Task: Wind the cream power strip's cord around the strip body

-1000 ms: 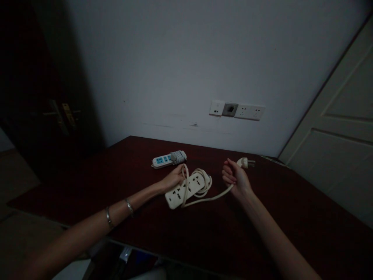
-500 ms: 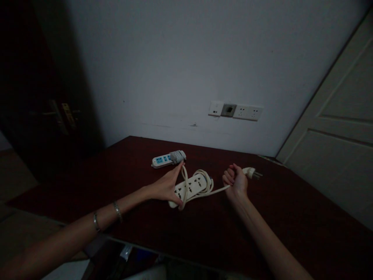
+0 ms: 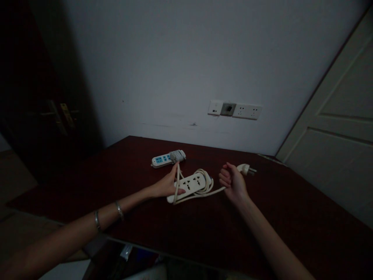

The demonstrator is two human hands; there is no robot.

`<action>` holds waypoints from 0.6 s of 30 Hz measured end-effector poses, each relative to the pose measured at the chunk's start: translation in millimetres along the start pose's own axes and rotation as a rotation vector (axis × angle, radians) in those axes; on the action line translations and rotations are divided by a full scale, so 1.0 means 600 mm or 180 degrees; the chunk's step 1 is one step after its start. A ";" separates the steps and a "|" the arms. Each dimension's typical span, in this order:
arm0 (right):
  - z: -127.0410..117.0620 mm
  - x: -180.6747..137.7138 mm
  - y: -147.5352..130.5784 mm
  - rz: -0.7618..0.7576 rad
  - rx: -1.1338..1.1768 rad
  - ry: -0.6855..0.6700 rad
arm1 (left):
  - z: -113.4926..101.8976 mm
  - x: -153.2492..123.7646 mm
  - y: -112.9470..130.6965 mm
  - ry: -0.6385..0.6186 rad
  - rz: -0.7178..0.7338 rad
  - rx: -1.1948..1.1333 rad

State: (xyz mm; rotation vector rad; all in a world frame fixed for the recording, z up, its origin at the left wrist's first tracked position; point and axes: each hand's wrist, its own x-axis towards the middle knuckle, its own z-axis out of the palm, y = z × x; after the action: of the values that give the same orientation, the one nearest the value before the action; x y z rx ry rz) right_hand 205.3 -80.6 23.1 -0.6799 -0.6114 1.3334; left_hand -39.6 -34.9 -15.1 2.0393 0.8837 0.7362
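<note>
A white power strip point(image 3: 190, 186) lies at a slant on the dark red table, part of its cord coiled around its right end. My left hand point(image 3: 166, 186) grips the strip's left end, thumb across the top and the other fingers partly hidden behind it. A loop of cord point(image 3: 177, 182) passes over that end, close to the thumb. My right hand point(image 3: 233, 182) is closed around the cord to the right of the strip. The white plug point(image 3: 244, 168) sticks out beyond that fist, prongs pointing right.
Behind my left hand lies a second power strip point(image 3: 160, 160) with blue sockets and a grey cord wound on it. Wall sockets point(image 3: 247, 111) sit above the table point(image 3: 122, 171). A white door point(image 3: 338, 128) stands at the right, a dark door with a handle at the left.
My left hand has gone from spread wide in the cord loop to gripping the strip, and the loop has shifted left. My right hand and the plug have moved slightly left.
</note>
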 end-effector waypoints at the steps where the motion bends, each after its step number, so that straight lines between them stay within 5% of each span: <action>1: 0.001 -0.005 -0.006 0.0261 -0.0124 -0.0178 | 0.001 0.003 -0.002 0.0022 -0.0063 -0.0065; 6: 0.009 -0.034 -0.035 0.0924 -0.1012 -0.0512 | -0.001 0.012 -0.007 -0.0184 -0.0390 -0.0341; 13: 0.022 -0.062 -0.068 -0.0094 -0.1272 0.0090 | 0.005 0.013 -0.001 -0.0319 -0.0760 -0.0599; 18: 0.035 -0.075 -0.071 -0.0233 -0.0361 -0.0003 | 0.008 0.014 -0.024 0.0210 -0.0317 -0.0409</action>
State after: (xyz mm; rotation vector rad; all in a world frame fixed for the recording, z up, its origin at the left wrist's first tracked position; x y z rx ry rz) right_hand 211.4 -127.8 68.6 -0.7421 -0.7104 1.2382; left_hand -35.8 -24.1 -27.9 1.8539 0.9439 0.7884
